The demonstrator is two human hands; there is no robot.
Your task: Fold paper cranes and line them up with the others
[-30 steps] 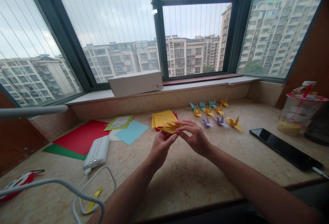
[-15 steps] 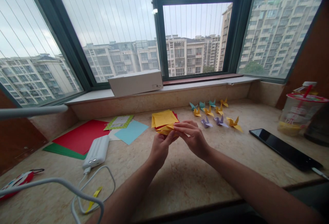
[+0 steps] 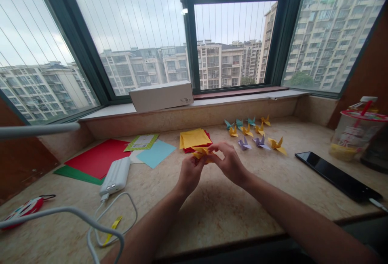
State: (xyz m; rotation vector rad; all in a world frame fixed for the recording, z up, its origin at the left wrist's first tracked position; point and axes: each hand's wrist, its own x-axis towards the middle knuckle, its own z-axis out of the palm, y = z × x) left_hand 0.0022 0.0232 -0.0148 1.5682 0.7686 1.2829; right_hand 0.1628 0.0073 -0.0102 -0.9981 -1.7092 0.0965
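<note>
Shifted and shown narrower since the earlier frame, the seemingly part-folded paper is pinched between left hand and right hand. Ten apparently finished cranes are set at 2 o'clock; flat sheets are left at 12.

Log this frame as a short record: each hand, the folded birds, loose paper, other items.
Left hand: grips a folded yellow paper
Right hand: fingers on the same piece
Paper birds: three teal, five yellow, two purple
Square stack: yellow sheet over red
Left side: large red sheet, light blue sheet, white power bank
Right side: black phone, lidded cup
Sill: white box
</note>
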